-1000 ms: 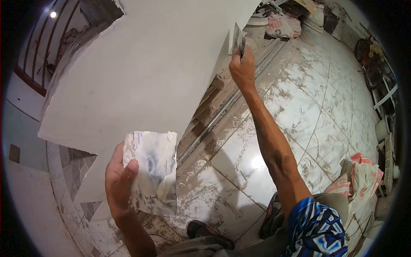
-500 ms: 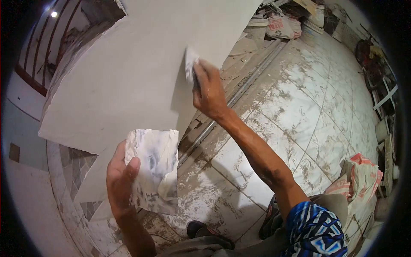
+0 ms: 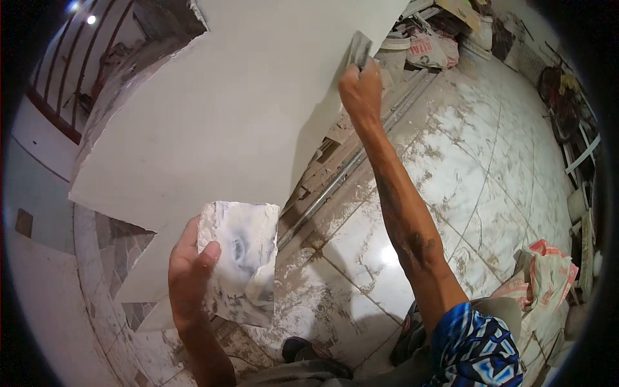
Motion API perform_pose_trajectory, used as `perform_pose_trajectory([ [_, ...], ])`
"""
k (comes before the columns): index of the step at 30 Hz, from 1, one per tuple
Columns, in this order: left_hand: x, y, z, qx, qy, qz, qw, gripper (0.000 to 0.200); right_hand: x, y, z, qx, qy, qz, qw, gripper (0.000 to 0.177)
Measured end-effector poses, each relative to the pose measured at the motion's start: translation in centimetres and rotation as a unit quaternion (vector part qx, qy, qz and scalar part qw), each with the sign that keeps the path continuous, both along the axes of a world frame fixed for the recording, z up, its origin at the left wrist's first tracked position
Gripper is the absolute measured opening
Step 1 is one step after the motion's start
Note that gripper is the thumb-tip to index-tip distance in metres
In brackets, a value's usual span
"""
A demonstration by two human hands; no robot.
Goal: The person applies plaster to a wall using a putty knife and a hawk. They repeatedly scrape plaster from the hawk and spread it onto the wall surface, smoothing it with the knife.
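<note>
My left hand [image 3: 191, 274] grips a flat rectangular board [image 3: 240, 261] by its left side, thumb on top. White putty with grey smears coats the board, thickest along its edges. Higher up, my right hand [image 3: 362, 90] is closed on a putty knife [image 3: 359, 49], whose grey blade points upward. The blade lies over the right edge of a large pale panel [image 3: 213, 129]; whether it touches cannot be seen. Smooth off-white fills most of the panel's face, and its left edge is ragged.
Metal pipes [image 3: 335, 180] lie along the dirty tiled floor [image 3: 464, 161] beside the panel. Debris and a printed sack [image 3: 431, 50] are piled at the back. Another sack [image 3: 545, 274] sits at right, near clutter along the wall. My shoe [image 3: 303, 350] shows below.
My right hand has moved up and to the right with the putty knife, toward the panel's edge. The board in my left hand has shifted slightly right and down in view.
</note>
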State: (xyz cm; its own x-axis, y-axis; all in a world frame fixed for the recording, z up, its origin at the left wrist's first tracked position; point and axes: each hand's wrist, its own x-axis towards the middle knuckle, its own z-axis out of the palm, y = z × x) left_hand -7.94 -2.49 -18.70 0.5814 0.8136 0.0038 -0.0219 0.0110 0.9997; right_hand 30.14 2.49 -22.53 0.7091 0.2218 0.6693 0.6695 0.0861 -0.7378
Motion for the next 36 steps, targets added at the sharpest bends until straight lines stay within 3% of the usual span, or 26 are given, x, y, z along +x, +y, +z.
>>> perform_pose_trajectory([
  [3,0.0,-0.2,0.3,-0.007,-0.007,-0.003,1.000,0.057,-2.5,1.3,1.4,0.018,-0.039,0.019,0.999,0.042],
  [6,0.0,-0.2,0.5,-0.010,-0.007,-0.008,1.000,0.057,-6.7,1.0,0.8,0.039,-0.232,0.007,0.972,0.050],
  [8,0.1,0.0,0.4,-0.019,-0.014,-0.012,1.000,0.057,-9.6,0.0,0.0,0.038,-0.266,0.054,0.962,0.061],
  [12,0.3,-0.1,0.4,-0.015,-0.031,-0.013,0.999,0.058,-9.8,-1.9,0.0,0.048,-0.342,0.179,0.921,0.057],
  [18,0.0,0.1,0.6,0.003,-0.005,-0.008,1.000,0.058,-4.2,-1.7,4.9,0.082,-0.320,0.058,0.942,0.048],
  [22,0.0,-0.1,0.5,0.002,-0.006,0.005,1.000,0.057,-2.6,-1.9,8.3,0.080,-0.355,0.061,0.929,0.042],
  [23,0.0,-0.1,0.5,0.005,-0.004,0.003,1.000,0.056,-2.6,-1.8,8.9,0.110,-0.367,0.049,0.923,0.026],
  [26,0.0,0.0,0.8,0.008,-0.003,-0.002,1.000,0.055,-3.8,-4.5,9.5,0.060,-0.298,0.099,0.948,0.029],
  [28,-0.1,0.1,0.9,0.000,-0.010,-0.004,1.000,0.054,-4.8,-6.9,8.3,0.070,-0.058,0.190,0.977,0.020],
  [30,-0.1,0.5,0.9,0.007,0.011,0.005,1.000,0.054,-4.7,-8.3,6.1,0.107,0.122,0.264,0.951,0.019],
  [36,0.0,1.1,-0.2,-0.016,0.000,0.007,1.000,0.055,-6.0,-9.6,0.3,0.200,0.329,0.355,0.852,0.025],
])
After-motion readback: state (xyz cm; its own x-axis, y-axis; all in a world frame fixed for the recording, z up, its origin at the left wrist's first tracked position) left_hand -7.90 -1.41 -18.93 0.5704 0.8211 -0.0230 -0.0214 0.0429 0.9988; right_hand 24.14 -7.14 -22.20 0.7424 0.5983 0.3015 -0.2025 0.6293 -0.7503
